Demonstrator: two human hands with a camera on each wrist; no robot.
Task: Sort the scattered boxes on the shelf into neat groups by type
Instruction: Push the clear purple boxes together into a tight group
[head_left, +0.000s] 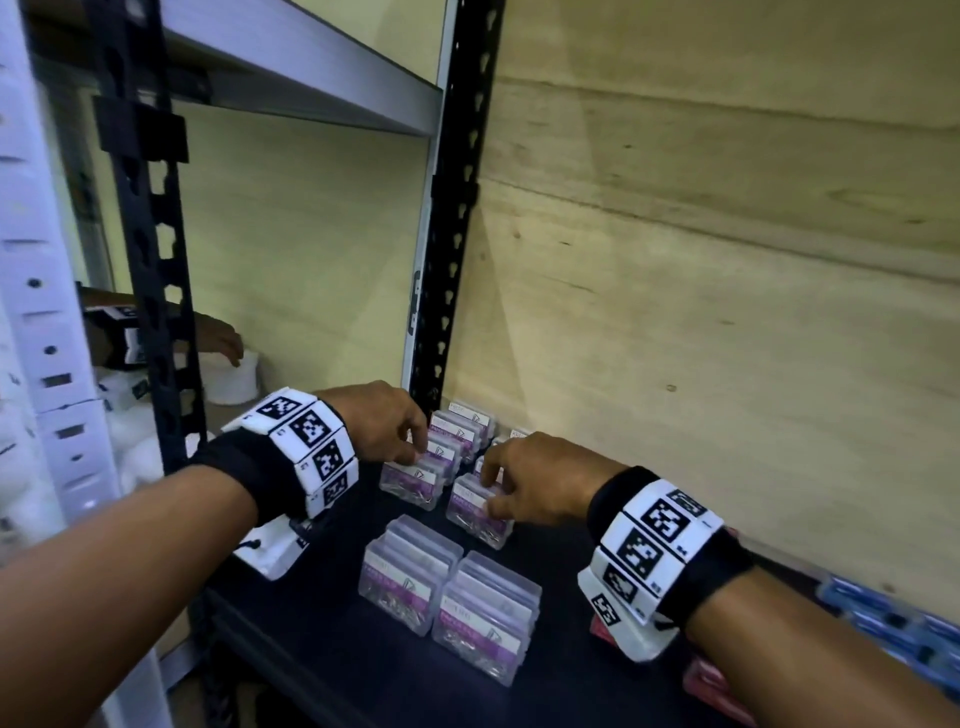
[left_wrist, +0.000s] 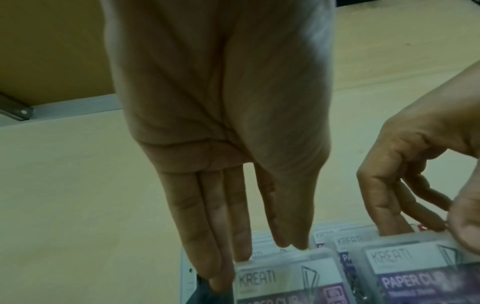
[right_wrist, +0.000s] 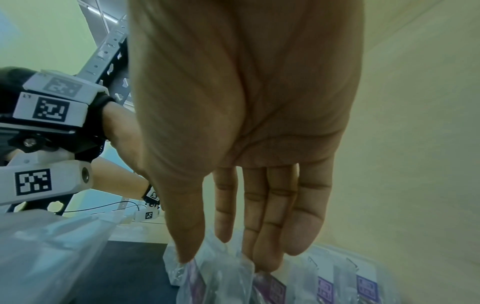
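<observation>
Clear paper clip boxes with purple labels stand in two rows at the back of the dark shelf. My left hand reaches down over the left row. Its straight fingers touch the top and side of the front box. My right hand pinches the front box of the right row, thumb in front and fingers behind. In the right wrist view the clear box sits between thumb and fingers. Two more groups of the same boxes stand nearer to me.
A black slotted post rises just behind the left row, against the wooden back wall. Blue boxes and a red pack lie under my right forearm. A white box lies under my left wrist. Another person's hand reaches into the neighbouring bay.
</observation>
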